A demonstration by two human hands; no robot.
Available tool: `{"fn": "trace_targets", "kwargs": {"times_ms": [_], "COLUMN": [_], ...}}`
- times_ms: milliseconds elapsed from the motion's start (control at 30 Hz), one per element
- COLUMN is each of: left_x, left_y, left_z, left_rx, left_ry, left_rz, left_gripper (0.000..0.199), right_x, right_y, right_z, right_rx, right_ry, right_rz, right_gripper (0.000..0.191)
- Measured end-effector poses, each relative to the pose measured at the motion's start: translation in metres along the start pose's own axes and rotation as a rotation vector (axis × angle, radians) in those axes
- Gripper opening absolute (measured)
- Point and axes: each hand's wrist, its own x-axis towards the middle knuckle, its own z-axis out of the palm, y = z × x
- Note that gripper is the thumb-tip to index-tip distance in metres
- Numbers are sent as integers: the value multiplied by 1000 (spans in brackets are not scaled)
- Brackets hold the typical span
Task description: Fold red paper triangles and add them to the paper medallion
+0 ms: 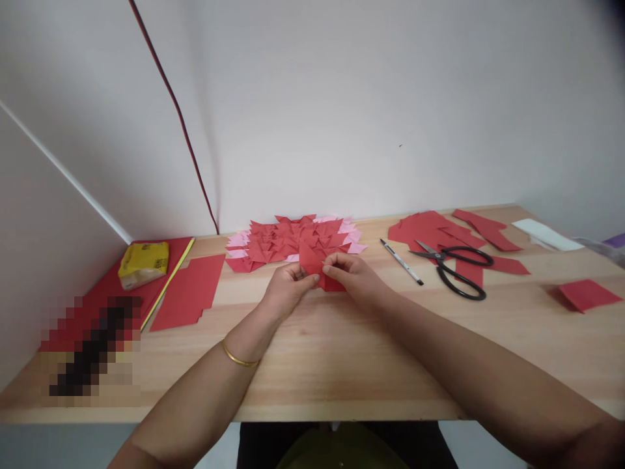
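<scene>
A partly folded piece of red paper (310, 257) is held upright between both hands, above the middle of the wooden table (303, 365). My left hand (289, 286) pinches its left lower part between thumb and fingers. My right hand (352, 277) grips the right side with thumb and forefinger, close to the left fingertips. Just behind the hands lies a pile of folded red and pink paper pieces (273, 241), partly hidden by the held paper.
To the right lie a pen (402, 262), black-handled scissors (442, 257), red paper scraps (424, 228), a pale strip (544, 234) and a folded red square (588, 294). At left are red sheets (188, 293) and a yellow packet (144, 262). A wall stands behind.
</scene>
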Motion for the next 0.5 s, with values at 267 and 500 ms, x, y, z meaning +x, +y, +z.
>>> {"fn": "trace_targets", "kwargs": {"times_ms": [267, 500], "left_x": [0, -1], "left_y": [-1, -1], "left_z": [0, 2], "left_rx": [-34, -92], "left_ry": [-9, 6], "left_rz": [-43, -70], "left_gripper": [26, 27], "right_x": [0, 2], "right_y": [0, 2], "right_z": [-1, -5], "right_rx": [79, -16], "right_ry": [-19, -30], "right_rz": [24, 24], "right_gripper": [23, 23]}}
